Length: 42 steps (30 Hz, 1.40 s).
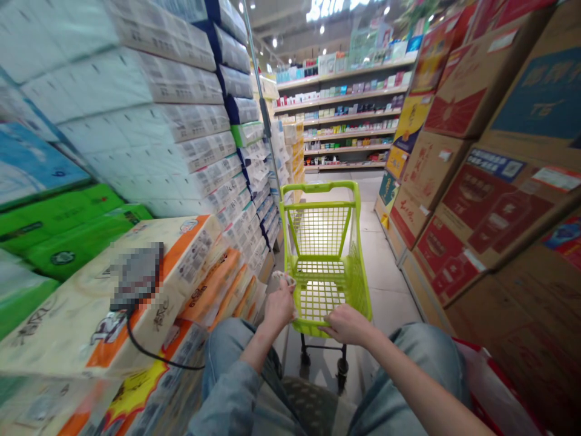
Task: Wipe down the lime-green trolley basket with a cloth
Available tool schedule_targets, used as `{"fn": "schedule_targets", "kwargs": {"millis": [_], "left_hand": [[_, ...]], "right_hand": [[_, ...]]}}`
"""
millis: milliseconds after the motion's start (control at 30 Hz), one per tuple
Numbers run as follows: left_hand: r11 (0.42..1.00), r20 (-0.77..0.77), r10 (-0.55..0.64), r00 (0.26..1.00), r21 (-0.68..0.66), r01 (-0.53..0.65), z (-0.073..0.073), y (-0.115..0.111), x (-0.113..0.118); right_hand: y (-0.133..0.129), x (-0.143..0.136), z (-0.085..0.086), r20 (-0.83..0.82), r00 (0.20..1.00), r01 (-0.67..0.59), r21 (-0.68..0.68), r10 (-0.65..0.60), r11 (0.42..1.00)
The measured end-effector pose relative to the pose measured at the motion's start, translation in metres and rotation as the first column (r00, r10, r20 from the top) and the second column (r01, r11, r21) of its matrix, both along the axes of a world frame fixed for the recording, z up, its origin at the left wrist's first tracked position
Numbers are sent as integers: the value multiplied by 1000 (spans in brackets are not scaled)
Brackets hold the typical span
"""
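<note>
A lime-green shopping cart with a grid basket stands between my knees on black wheels; nothing lies in its basket. At the cart's near left corner, my left hand is closed on a small whitish thing, perhaps a cloth or tissue, too small to name surely. My right hand has its fingers wrapped round the near rim of the cart, toward the right.
Stacked tissue packs rise at the left, with a cream and orange pack nearer, bearing a blurred-out device and a black cable. Cardboard boxes line the right. Stocked shelves stand ahead, beyond the tiled aisle.
</note>
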<state>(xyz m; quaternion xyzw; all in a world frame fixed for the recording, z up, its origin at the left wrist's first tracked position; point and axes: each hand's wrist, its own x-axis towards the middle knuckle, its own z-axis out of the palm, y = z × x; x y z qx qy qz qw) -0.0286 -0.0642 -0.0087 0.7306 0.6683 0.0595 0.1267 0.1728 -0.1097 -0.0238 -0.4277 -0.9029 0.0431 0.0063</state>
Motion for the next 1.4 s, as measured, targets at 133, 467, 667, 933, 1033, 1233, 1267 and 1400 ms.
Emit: {"fn": "schedule_targets", "kwargs": {"millis": [133,467,667,933,1033,1233,1267,1400], "left_hand": [[998,39,38,999,-43,-36,-6,-25,4],[993,42,117,992,1,-117,-3,3,18],[990,56,142,988,10,-143,-2,23,20],[978,85,209,974,-32,-207,-7,19,39],[968,90,248,964,-47,-245,-4,20,41],[958,82,285,955,-58,-281,3,21,34],[959,83,283,956,-57,-279,3,20,34],[954,77,299,951,-38,-297,-2,16,32]], "right_hand": [[4,5,-1,7,1000,1,17,-1,1000],[25,15,-7,7,1000,4,58,-4,998],[49,10,-4,40,998,48,60,-50,997],[71,25,6,74,993,92,-13,-91,996],[72,23,7,76,990,124,-7,-123,992],[67,-3,4,55,968,244,49,-247,969],[66,-7,3,44,966,252,44,-254,967],[64,-18,1,14,970,244,-4,-243,970]]}}
